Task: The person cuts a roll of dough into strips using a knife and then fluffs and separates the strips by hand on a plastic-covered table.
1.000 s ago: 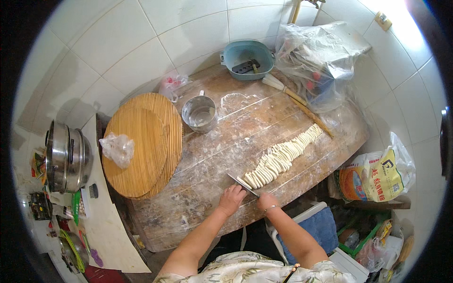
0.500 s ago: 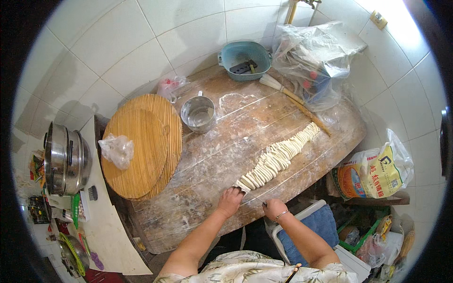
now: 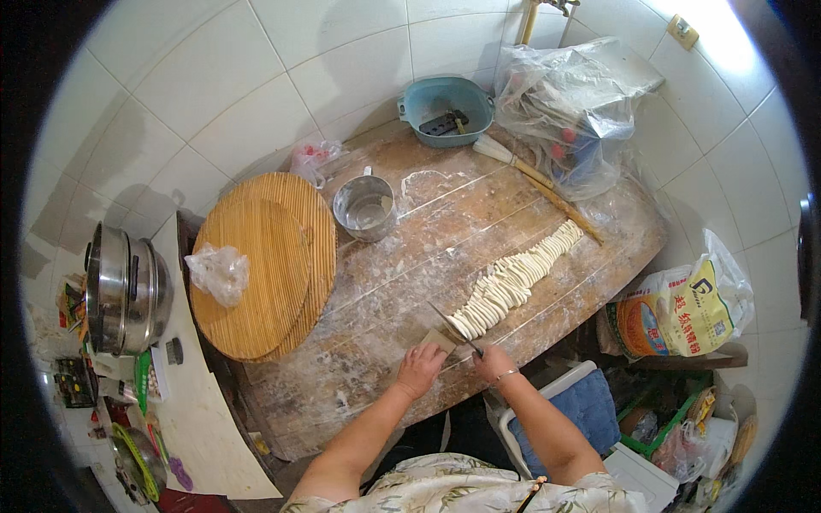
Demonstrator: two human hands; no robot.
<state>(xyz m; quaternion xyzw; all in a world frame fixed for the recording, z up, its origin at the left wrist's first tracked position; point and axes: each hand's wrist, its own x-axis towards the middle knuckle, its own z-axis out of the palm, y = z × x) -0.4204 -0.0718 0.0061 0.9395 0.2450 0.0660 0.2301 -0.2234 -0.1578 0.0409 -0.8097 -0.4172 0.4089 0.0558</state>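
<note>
Lying on the table (image 3: 376, 299), the dough strips (image 3: 515, 282) look soft, light and easily stretched, best lifted loosely from beneath; the right hand (image 3: 494, 366) is closed round the knife (image 3: 456, 328) at their near end, while I cannot tell whether the left hand (image 3: 421, 369) holds anything.

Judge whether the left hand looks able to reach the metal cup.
Probably yes: nothing seems to stand between the left hand and the cup, though that hand touches a flat tan piece.
</note>
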